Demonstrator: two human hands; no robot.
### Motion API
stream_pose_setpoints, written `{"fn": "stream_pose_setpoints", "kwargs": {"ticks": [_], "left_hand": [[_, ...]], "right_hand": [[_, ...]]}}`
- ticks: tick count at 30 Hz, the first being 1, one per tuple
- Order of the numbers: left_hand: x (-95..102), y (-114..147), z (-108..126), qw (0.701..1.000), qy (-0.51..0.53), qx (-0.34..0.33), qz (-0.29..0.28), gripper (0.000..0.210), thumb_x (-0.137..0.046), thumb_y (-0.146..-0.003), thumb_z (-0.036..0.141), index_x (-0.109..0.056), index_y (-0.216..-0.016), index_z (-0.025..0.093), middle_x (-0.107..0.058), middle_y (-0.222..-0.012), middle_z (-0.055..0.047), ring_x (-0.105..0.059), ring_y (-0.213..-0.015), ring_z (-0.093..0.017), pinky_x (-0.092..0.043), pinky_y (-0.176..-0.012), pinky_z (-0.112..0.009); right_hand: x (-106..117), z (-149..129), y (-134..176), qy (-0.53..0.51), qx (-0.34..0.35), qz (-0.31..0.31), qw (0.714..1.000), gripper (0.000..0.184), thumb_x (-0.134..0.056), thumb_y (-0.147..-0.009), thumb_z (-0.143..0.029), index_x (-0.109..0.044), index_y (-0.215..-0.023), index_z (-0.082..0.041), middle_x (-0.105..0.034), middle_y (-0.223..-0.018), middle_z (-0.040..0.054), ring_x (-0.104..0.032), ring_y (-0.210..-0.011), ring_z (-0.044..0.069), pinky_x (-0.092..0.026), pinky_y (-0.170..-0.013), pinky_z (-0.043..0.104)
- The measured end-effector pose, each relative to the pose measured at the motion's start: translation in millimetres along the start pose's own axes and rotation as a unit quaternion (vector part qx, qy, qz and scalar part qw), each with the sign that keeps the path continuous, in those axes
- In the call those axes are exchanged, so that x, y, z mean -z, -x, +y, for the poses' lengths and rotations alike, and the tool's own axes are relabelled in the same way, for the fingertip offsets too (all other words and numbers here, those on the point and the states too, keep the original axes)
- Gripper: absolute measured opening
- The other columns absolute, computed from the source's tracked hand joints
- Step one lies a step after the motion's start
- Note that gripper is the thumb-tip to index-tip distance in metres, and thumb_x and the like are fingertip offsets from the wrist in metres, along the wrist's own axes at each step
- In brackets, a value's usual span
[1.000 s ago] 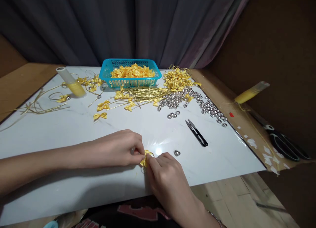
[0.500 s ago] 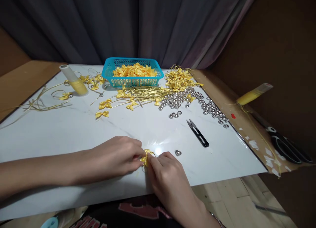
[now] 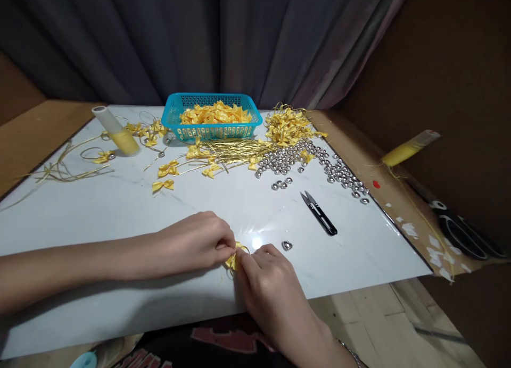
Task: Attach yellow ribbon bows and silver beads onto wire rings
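Both the left hand (image 3: 195, 243) and the right hand (image 3: 269, 283) pinched a yellow bow (image 3: 235, 257) between fingertips, low over the white bench (image 3: 120, 214), beside a silver bead (image 3: 286, 245).

Snips (image 3: 319, 214) right of hands (image 3: 235, 256)

yellow bow (image 3: 235, 257), turquoise basket (image 3: 175, 113), seemingly silver beads (image 3: 287, 160)

The left hand (image 3: 195, 243) shifted only a little: it drifted slightly toward the person half a second ago, then came back up and closed tighter against the right hand (image 3: 267, 283). Between their fingertips the yellow bow (image 3: 233, 257) became more covered, and less of its loop showed.
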State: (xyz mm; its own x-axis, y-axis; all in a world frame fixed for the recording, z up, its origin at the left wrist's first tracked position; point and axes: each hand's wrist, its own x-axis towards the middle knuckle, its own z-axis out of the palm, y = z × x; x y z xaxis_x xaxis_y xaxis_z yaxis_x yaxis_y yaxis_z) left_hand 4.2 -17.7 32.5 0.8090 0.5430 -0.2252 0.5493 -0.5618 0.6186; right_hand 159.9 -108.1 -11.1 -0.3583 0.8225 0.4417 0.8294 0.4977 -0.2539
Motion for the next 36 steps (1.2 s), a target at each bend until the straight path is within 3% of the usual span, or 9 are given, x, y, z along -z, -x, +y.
{"fn": "stream_pose_setpoints", "kwargs": {"ticks": [4,8,15,23,31,36], "left_hand": [[7.3,-4.3,0.9,0.995,0.032,0.059,-0.069,0.027,-0.048,-0.079,0.025,-0.070,-0.069,0.014,-0.058,-0.056,0.000,-0.045,-0.050,-0.009,-0.029,-0.048,-0.020],[8.1,-2.3,2.6,0.991,0.055,0.082,-0.091,0.023,-0.050,-0.075,0.022,-0.072,-0.077,0.016,-0.049,-0.052,0.004,-0.038,-0.047,-0.008,-0.026,-0.044,-0.019],[1.4,3.7,7.9,0.997,-0.048,0.015,-0.064,0.018,-0.046,-0.071,0.013,-0.059,-0.058,0.015,-0.048,-0.050,0.003,-0.037,-0.047,-0.008,-0.023,-0.049,-0.022],[-6.3,9.7,7.8,0.991,-0.125,-0.025,-0.030,0.029,-0.042,-0.085,0.019,-0.059,-0.062,0.016,-0.061,-0.062,-0.003,-0.053,-0.055,-0.012,-0.026,-0.051,-0.024],[-7.6,11.1,6.9,0.993,-0.107,-0.016,-0.041,0.026,-0.044,-0.084,0.018,-0.056,-0.060,0.016,-0.061,-0.061,-0.002,-0.053,-0.055,-0.012,-0.026,-0.051,-0.025],[-5.9,15.6,8.9,0.995,-0.082,-0.014,-0.058,0.018,-0.045,-0.075,0.010,-0.051,-0.059,0.017,-0.058,-0.061,0.001,-0.051,-0.055,-0.010,-0.025,-0.052,-0.024]], "right_hand": [[-0.8,0.0,0.3,0.003,-0.001,0.009,1.000,0.032,-0.037,-0.082,-0.002,-0.062,-0.066,-0.013,-0.053,-0.046,0.0021,-0.038,-0.042,0.014,-0.033,-0.052,0.029],[-0.7,-0.4,0.5,-0.002,-0.002,0.005,1.000,0.032,-0.037,-0.082,-0.002,-0.063,-0.067,-0.012,-0.053,-0.046,0.0019,-0.039,-0.042,0.014,-0.033,-0.052,0.029],[-0.8,0.0,2.1,-0.005,-0.001,0.002,1.000,0.031,-0.036,-0.081,0.000,-0.061,-0.069,-0.013,-0.053,-0.047,0.0014,-0.040,-0.042,0.013,-0.032,-0.053,0.028],[1.6,-0.9,0.8,-0.024,-0.005,-0.029,0.999,0.028,-0.037,-0.079,0.001,-0.058,-0.069,-0.016,-0.053,-0.050,0.0002,-0.038,-0.044,0.013,-0.033,-0.056,0.028],[8.6,-0.4,3.6,-0.033,0.025,-0.067,0.997,0.025,-0.038,-0.075,0.001,-0.057,-0.070,-0.015,-0.055,-0.052,0.0010,-0.038,-0.045,0.013,-0.032,-0.057,0.029],[15.6,1.3,3.4,-0.048,0.043,-0.117,0.991,0.027,-0.041,-0.062,0.002,-0.058,-0.074,-0.014,-0.060,-0.055,0.0009,-0.040,-0.046,0.014,-0.030,-0.058,0.030]]}}
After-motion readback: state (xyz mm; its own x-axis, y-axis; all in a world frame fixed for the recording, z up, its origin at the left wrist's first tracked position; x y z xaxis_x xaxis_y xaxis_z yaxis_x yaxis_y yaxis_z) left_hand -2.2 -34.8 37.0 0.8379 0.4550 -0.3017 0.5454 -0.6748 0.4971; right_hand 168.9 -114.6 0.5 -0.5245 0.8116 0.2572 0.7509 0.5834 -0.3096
